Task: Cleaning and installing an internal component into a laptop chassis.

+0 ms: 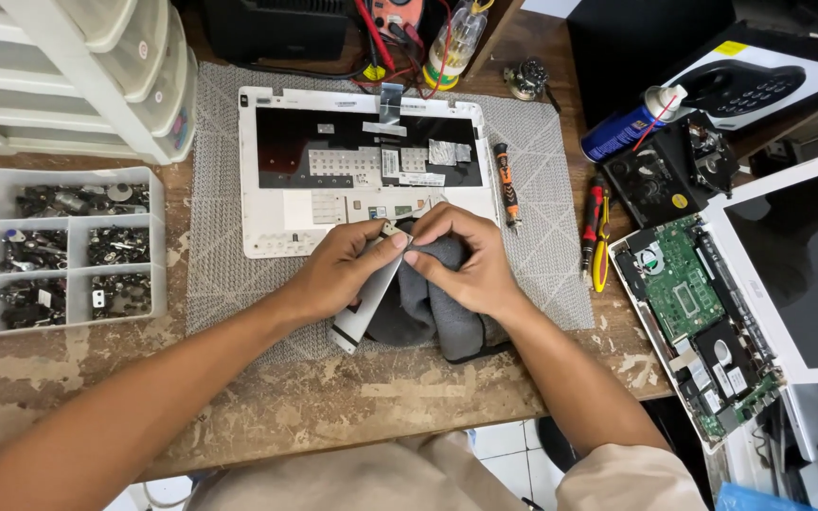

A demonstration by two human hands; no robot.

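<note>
Your left hand (347,268) pinches a thin silver strip (368,301) near its upper end, slanting it off the surface so its face is exposed; your right hand (461,260) presses a bunched grey cloth (433,312) against it with closed fingertips, mid-frame, just below the white laptop cover (276,213) on the mesh mat (220,265).

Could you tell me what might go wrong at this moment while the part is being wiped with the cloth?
1. The left hand holds the thin silver strip by one end while the right hand presses the grey cloth on it; it might bend or slip.
2. The opened laptop base lies at the bench's right edge with its green board exposed; a right elbow could knock it.
3. The screwdriver beside the white palmrest could roll.
</note>
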